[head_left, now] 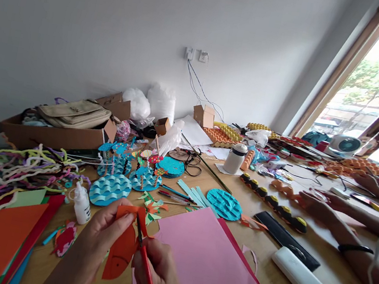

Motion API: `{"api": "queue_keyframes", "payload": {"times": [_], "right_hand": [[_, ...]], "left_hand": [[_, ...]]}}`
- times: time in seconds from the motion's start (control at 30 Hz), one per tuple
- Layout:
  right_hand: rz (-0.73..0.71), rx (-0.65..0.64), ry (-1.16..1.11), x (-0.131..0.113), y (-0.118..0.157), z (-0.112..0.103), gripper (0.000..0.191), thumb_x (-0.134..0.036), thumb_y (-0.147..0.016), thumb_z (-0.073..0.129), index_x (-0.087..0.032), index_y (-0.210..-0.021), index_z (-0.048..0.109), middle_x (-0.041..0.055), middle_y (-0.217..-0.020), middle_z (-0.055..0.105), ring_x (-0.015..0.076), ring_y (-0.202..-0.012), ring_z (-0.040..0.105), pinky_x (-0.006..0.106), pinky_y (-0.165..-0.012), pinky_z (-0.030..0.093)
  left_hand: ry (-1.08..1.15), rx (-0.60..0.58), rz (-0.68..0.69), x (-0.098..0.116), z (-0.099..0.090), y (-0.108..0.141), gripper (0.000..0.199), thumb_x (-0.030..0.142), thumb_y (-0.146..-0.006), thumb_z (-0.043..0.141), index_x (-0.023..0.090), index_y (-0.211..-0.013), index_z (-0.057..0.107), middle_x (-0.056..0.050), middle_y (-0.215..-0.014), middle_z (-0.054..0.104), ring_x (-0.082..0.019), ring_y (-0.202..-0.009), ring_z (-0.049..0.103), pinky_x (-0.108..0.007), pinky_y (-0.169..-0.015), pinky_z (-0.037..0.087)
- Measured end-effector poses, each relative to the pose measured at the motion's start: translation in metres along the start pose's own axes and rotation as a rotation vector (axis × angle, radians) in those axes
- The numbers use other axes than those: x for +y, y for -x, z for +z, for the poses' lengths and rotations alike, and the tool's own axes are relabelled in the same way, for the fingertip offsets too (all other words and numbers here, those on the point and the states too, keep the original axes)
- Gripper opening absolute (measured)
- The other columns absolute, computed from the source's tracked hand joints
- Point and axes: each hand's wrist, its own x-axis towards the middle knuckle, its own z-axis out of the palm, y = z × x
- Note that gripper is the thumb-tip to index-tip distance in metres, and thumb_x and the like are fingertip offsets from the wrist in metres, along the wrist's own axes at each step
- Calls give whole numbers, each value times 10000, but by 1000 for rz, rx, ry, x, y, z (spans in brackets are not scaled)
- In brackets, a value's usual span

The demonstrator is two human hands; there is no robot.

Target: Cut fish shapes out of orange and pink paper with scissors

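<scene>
Left hand (99,238), grip closed on orange paper (122,252), drawn fish facing the table's (261,252) near edge; right hand (161,274), grip closed around red-handled scissors (146,261), blades at the paper; glue bottle (82,205), left of both.

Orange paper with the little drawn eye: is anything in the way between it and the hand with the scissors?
No, nothing visible is in the way. The left hand holds the orange paper, and the blades of the red-handled scissors in the right hand are right at it.
</scene>
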Motion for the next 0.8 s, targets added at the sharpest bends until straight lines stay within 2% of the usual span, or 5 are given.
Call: {"api": "queue_keyframes", "payload": {"times": [0.27,0.43,0.8], "right_hand": [[18,-15,-3,-2,0,0,384,-419,-875,477,-189,-577,400,-74,-466,333,57,-394,314,157,-355,258],[5,-31,14,-3,-1,-1,421,-482,-895,434,-181,-601,436,-66,-441,390,61,-391,357,164,-385,275],[9,-45,44,-9,-1,-1,431,-521,-903,421,-177,-647,462,-70,-454,356,62,-392,356,148,-364,287]], "left_hand": [[-5,-4,-43,5,2,2,157,342,-703,698,209,-716,614,49,-601,546,-117,-537,475,-201,-522,397],[-46,-14,-39,6,3,4,203,375,-702,686,203,-658,589,59,-559,486,-103,-503,411,-191,-476,357],[-51,-66,-53,3,0,1,168,359,-745,651,206,-704,595,47,-599,521,-114,-539,440,-205,-510,369]]}}
